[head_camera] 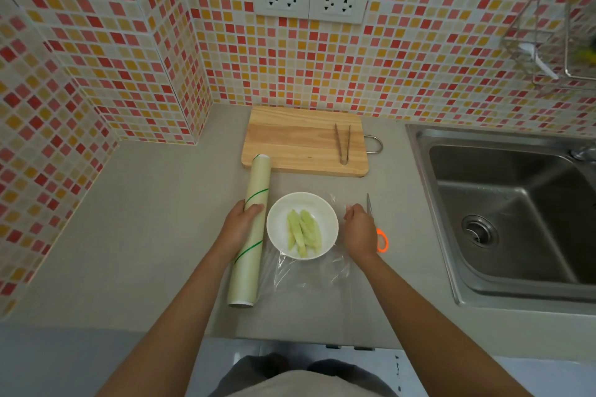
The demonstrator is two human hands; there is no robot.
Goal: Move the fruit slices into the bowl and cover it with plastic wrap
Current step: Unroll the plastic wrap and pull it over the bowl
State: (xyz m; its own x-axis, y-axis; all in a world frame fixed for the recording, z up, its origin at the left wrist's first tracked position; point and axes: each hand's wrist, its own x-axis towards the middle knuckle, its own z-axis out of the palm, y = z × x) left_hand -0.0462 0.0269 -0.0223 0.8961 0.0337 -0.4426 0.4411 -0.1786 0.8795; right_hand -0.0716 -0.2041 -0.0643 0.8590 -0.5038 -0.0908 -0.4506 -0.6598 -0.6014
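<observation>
A person stands at a grey kitchen bench (pixel 154 235) backed by a wall of red, orange and cream mosaic tiles. At left, the left hand (pixel 238 229) has its grip clamped around a long roll of plastic wrap (pixel 251 229), which lies on the bench pointing away from the person, its far end resting on the near left corner of a wooden cutting board (pixel 303 142). Just right of the roll sits a white bowl (pixel 280 219) holding several pale green fruit slices (pixel 303 232). A clear sheet of wrap (pixel 309 277) is drawn from the roll across the bowl and lies crinkled on the bench in front of it. The right hand (pixel 359 230), beside the bowl, has its fingers pinched together on the sheet's far right edge. Partly hidden behind that hand lie scissors (pixel 382 240) with orange handles, blades pointing away. Metal tongs (pixel 342 145) rest on the right part of the board. At far right is a steel sink (pixel 516 213), with a wire rack (pixel 548 42) hanging above it.
</observation>
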